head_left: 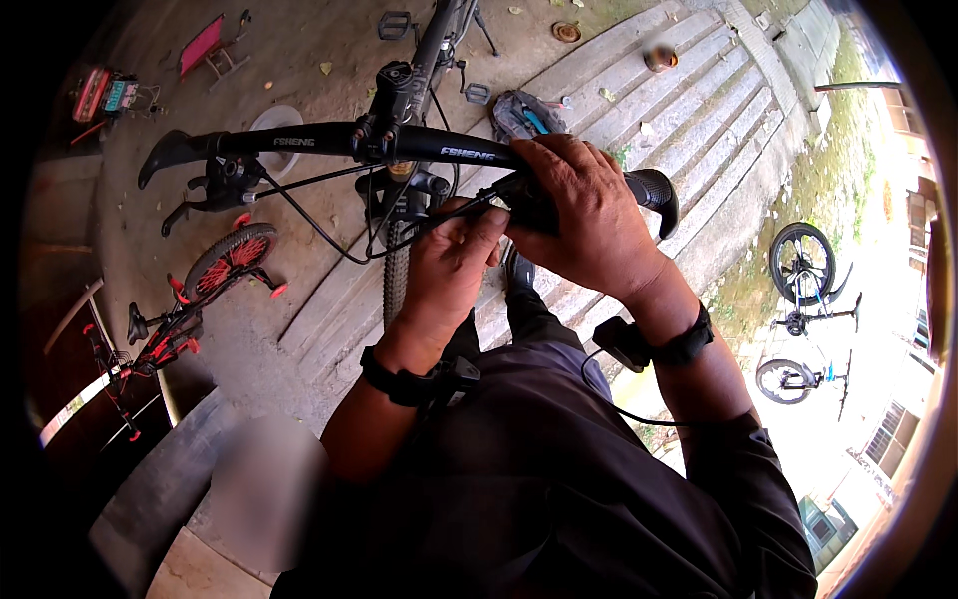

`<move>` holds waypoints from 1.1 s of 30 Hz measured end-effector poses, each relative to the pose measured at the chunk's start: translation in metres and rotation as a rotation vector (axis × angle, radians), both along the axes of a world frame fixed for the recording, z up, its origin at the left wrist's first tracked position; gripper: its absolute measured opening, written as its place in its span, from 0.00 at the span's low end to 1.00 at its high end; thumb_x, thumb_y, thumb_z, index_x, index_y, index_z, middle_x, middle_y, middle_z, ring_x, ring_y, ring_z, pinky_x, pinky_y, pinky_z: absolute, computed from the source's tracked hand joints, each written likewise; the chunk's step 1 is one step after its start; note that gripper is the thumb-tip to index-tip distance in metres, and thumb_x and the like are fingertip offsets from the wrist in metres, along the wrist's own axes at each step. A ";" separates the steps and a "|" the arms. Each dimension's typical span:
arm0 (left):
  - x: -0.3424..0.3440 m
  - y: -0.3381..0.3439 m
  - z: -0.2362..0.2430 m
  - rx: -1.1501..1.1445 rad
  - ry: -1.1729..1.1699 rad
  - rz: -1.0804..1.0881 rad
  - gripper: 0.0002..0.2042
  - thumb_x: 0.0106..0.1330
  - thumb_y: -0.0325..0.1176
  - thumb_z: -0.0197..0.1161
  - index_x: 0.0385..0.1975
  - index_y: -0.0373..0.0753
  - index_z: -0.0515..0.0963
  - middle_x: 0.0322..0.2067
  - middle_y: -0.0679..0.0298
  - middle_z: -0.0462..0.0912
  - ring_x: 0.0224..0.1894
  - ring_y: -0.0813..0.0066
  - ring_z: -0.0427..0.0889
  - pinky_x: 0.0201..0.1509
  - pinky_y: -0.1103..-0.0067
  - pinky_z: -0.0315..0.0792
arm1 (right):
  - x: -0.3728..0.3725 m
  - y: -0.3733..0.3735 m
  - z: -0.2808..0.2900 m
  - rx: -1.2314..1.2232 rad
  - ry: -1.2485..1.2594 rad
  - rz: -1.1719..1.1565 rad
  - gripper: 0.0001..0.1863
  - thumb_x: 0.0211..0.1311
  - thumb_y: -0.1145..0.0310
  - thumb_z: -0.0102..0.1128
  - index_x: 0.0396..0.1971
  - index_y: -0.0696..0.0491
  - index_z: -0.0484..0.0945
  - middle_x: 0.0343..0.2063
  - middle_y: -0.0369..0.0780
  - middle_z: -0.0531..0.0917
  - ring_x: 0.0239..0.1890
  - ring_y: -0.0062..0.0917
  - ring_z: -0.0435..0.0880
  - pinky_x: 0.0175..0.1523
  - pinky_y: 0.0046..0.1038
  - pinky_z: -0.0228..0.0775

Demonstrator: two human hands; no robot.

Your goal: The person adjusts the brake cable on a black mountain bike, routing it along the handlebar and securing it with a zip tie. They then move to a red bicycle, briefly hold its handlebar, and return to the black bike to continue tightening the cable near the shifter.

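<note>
A black bicycle handlebar point(299, 140) spans the view in front of me, clamped to its stem point(375, 138). My right hand point(589, 215) is closed over its right part, fingers across the top and thumb below, by a dark lever unit mostly hidden under the palm. Close beside it, my left hand point(454, 270) pinches a thin black cable point(407, 238) at that unit; the fingertips are partly hidden. The right grip point(654, 190) sticks out past my right hand. On the bar's left side sit a brake lever and shifter point(235, 180) with cables looping toward the middle.
The front tyre point(396, 280) stands below the bar. A red-and-black bicycle point(190, 299) is at the left, another bicycle point(803, 309) at the right. A grey bag point(514, 115) lies on the ridged concrete point(689, 100). A white basin point(276, 120) and red folding chair point(203, 45) are farther off.
</note>
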State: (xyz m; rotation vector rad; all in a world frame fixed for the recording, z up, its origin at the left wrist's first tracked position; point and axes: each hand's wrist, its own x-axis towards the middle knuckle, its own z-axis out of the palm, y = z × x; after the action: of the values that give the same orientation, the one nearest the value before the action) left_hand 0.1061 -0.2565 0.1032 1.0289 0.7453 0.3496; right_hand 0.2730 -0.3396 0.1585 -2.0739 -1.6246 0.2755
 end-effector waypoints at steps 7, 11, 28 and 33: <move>0.010 -0.002 0.008 -0.059 -0.035 0.040 0.09 0.73 0.34 0.60 0.30 0.38 0.78 0.21 0.74 0.72 0.25 0.88 0.68 0.31 0.85 0.63 | 0.001 0.000 -0.005 0.037 0.000 -0.018 0.40 0.40 0.59 0.73 0.59 0.50 0.72 0.51 0.42 0.77 0.56 0.39 0.75 0.63 0.42 0.62; 0.006 -0.002 -0.003 0.052 -0.055 -0.002 0.11 0.73 0.34 0.60 0.27 0.39 0.76 0.21 0.74 0.71 0.24 0.88 0.67 0.29 0.85 0.62 | 0.001 0.000 -0.006 0.036 0.007 -0.024 0.40 0.40 0.58 0.73 0.59 0.50 0.72 0.51 0.42 0.77 0.56 0.39 0.75 0.64 0.41 0.61; 0.006 -0.005 -0.013 0.144 -0.001 0.047 0.12 0.73 0.39 0.62 0.30 0.38 0.79 0.20 0.75 0.72 0.22 0.89 0.67 0.26 0.85 0.60 | -0.001 0.000 -0.006 0.061 0.005 -0.040 0.39 0.41 0.58 0.73 0.59 0.49 0.73 0.50 0.41 0.78 0.56 0.37 0.75 0.64 0.40 0.61; 0.007 -0.006 0.000 0.016 -0.049 0.063 0.11 0.73 0.38 0.62 0.31 0.37 0.79 0.20 0.76 0.71 0.22 0.89 0.66 0.25 0.84 0.59 | 0.000 0.000 -0.006 0.056 0.028 -0.036 0.39 0.40 0.59 0.73 0.59 0.50 0.73 0.50 0.41 0.78 0.57 0.37 0.75 0.64 0.41 0.60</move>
State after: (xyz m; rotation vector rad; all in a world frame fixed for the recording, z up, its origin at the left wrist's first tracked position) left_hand 0.1132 -0.2626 0.1030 1.0101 0.7334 0.4344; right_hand 0.2733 -0.3398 0.1528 -2.0457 -1.5596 0.2426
